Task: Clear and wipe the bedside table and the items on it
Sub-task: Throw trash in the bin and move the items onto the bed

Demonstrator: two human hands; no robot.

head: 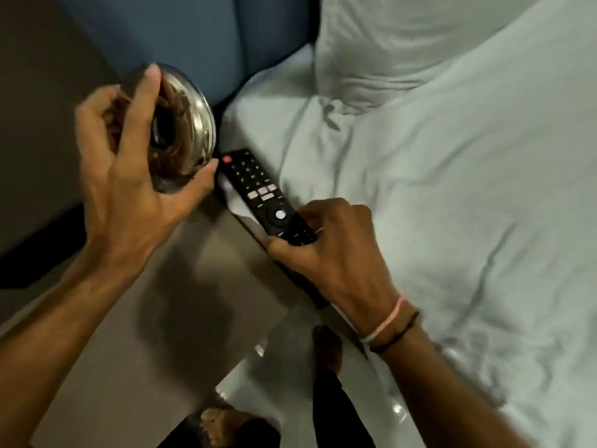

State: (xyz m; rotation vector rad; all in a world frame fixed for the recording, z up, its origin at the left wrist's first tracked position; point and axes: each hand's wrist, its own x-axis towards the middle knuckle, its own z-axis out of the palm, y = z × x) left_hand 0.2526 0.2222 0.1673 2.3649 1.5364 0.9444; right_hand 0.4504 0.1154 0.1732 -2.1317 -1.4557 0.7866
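My left hand grips a shiny round metal vessel from above, tilted on its side over the back of the grey-brown bedside table. My right hand is shut on the near end of a black TV remote. The remote lies slanted across the table's right edge, its red power button pointing toward the metal vessel. My fingers cover the remote's lower buttons.
A bed with a white sheet and a pillow fills the right side. A blue padded headboard stands behind the table. My bare feet stand on a glossy white floor below.
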